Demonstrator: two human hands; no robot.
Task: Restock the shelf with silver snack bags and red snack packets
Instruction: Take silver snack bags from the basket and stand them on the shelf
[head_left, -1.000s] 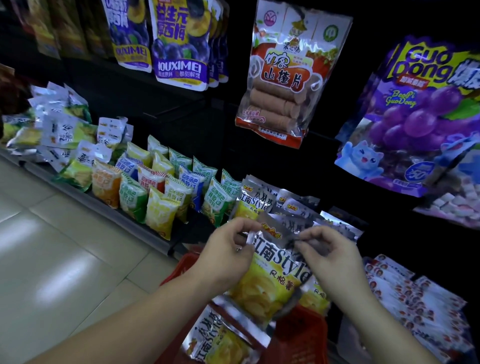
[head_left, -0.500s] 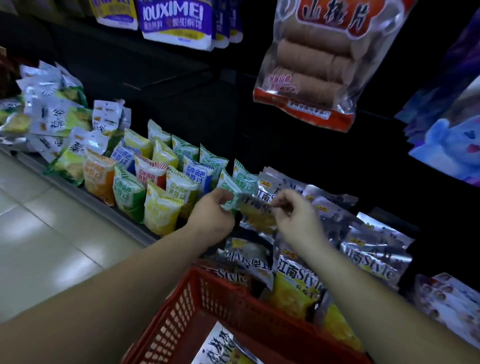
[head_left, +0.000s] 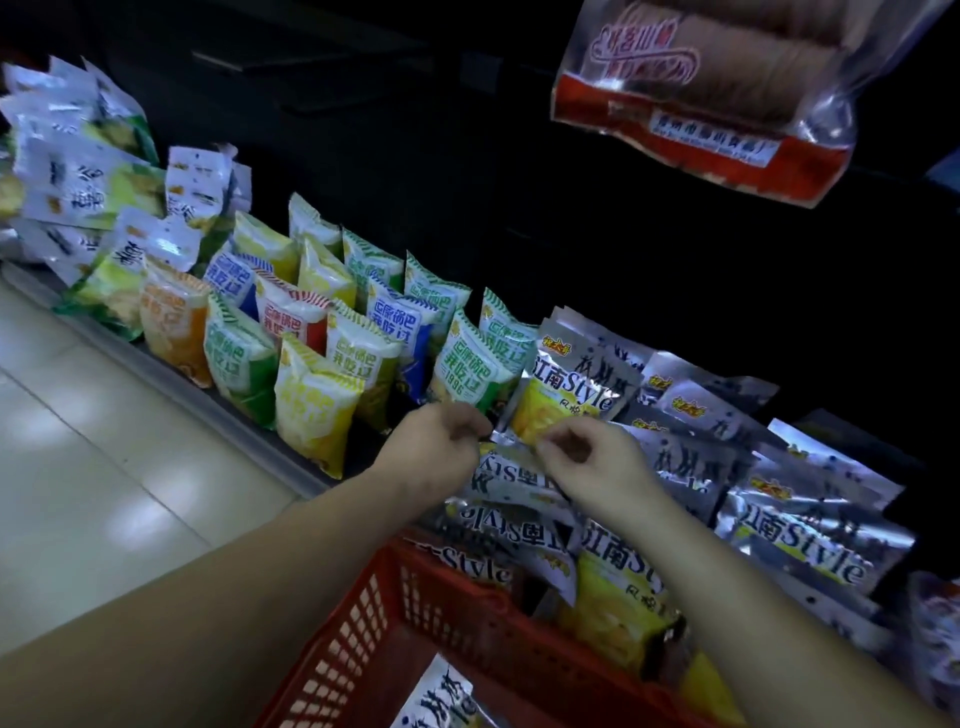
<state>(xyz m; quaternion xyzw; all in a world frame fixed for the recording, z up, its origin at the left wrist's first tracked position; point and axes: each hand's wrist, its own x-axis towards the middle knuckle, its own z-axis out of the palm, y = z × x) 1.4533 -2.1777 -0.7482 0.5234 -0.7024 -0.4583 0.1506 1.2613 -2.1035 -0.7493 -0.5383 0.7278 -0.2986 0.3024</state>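
- Grip: right hand (head_left: 592, 460) has thumb and forefinger closed narrow on the bottom seam of one silver snack bag (head_left: 571, 387). Left hand (head_left: 436, 449) is curled at the same bag's lower left corner; blur hides the contact, so I cannot tell whether it pinches.
- Key relation: the bag rises straight up and away from the grip, long axis near upright and leaning slightly back, print facing out. Both hands sit at its foot; the right is nearer to its middle.
- Judgement: placing step, nearly done. Next is to let go without tipping the bag forward.
- Surface: under the grip lie more silver bags (head_left: 514, 467), flat with print upside down, so the footing is uneven and slippery.
- Room: coloured snack packs (head_left: 311, 400) touch the bag on the left of the grip. A silver row (head_left: 810, 535) lies to the right.
- The red basket (head_left: 415, 623) is toward the body, with stock left in it.
- Red snack packets: none identifiable.
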